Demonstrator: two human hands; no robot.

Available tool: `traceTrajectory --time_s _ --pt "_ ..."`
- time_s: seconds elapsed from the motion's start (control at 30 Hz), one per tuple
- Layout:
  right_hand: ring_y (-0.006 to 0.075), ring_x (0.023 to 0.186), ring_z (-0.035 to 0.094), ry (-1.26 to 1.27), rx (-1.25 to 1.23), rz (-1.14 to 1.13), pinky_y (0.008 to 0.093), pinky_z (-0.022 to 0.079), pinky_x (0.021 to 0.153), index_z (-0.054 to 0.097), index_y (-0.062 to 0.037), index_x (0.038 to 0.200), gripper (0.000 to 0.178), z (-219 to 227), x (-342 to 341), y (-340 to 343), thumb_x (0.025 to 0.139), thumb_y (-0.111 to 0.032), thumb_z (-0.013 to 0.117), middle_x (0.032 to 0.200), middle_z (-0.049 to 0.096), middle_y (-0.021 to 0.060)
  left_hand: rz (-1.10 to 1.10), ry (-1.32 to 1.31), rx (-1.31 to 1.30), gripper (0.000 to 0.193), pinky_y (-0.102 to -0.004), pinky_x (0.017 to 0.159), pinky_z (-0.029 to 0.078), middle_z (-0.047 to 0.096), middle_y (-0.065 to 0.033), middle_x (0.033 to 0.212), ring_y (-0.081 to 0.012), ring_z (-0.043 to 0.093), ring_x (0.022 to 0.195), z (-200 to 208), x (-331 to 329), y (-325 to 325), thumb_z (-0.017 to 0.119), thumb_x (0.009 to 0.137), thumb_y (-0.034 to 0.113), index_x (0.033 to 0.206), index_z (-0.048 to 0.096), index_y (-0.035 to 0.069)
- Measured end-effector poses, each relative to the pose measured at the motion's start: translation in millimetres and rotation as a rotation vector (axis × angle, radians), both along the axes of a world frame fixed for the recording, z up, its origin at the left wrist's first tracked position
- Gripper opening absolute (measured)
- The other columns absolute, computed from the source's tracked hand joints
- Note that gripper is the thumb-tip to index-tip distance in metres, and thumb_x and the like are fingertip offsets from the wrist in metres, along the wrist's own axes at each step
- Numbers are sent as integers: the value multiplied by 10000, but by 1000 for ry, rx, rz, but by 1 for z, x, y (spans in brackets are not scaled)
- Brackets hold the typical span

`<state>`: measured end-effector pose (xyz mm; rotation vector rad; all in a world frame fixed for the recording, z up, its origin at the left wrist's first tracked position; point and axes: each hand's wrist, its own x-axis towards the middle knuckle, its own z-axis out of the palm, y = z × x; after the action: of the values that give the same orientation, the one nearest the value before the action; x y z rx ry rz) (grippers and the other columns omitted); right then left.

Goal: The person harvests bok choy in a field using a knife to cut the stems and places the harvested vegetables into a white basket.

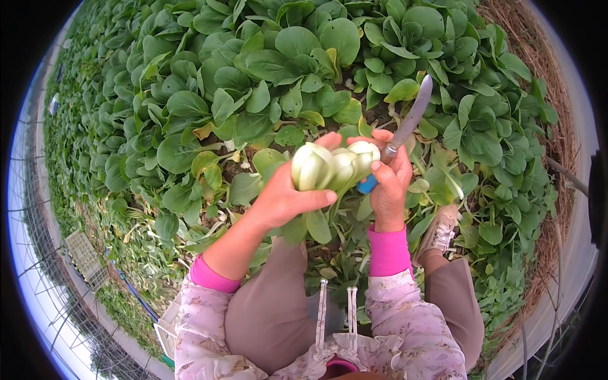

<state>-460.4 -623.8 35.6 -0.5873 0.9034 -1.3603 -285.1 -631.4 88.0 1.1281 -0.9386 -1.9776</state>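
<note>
Clasps bok choy heads [342, 167] at frame centre with left hand [285, 191]; curls right hand [391, 187] round blue-handled knife [413, 115], perhaps steadying them too. Looks light, crisp, bruisable; best held by pale bases [311, 166].

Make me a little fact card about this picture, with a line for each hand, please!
Left hand: holds pale-stemmed greens
Right hand: holds a knife, touches the greens too
Knife: curved blade pointing up and right, blue handle
Around: leafy green plants, some yellowing leaves
Sleeves: flowery, with pink cuffs
Foot: light shoe among plants
</note>
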Motion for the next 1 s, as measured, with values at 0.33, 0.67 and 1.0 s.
traceTrajectory --time_s 0.33,0.67,1.0 --pt "67 689 554 171 231 107 203 433 542 513 22 1104 439 0 9 -6 774 -187 715 884 610 34 66 324 382 766 -387 988 394 446 -178 1313 -299 509 1136 -35 5 -11 586 674 142 1372 304 -2" --pt "38 518 427 410 274 254 186 328 462 601 9 1059 437 -5 -3 -18 695 -144 787 687 547 -42 170 382 554 727 -452 930 449 496 -184 1248 -341 568 1032 -50 13 -14 586 670 98 1348 343 1" --pt "136 790 614 514 305 247 251 479 649 551 12 1140 386 -20 -55 -16 762 -16 619 910 649 76 -246 105 207 832 -313 974 385 575 -128 1165 -205 554 1052 -28 16 -24 729 528 120 1293 436 -25"
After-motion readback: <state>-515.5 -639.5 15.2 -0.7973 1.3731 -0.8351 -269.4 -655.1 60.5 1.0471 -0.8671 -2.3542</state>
